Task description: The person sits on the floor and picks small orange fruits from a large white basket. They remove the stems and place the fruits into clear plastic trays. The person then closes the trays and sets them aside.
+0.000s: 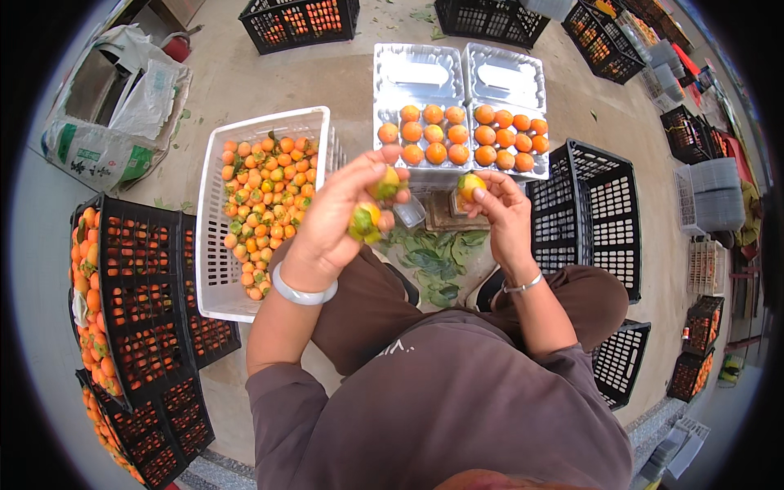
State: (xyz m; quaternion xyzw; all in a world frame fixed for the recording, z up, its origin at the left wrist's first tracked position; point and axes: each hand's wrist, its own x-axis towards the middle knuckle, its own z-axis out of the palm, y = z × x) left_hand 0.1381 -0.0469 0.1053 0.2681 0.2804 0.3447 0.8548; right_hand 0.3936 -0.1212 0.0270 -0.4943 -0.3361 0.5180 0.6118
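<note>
My left hand holds persimmons with green calyxes, one persimmon near the palm and another at the fingers. To its right, my right hand grips a single yellow-orange persimmon between thumb and fingers. Just beyond both hands are two open clear plastic clamshell trays with rows of orange persimmons, lids folded back. A white plastic crate heaped with small persimmons, many with green calyxes, stands to the left of my left hand.
Black crates of persimmons are stacked at the left. Black crates stand by my right knee. Green leaves and a small clear container lie between my feet. Stacked clear trays and more crates line the right side.
</note>
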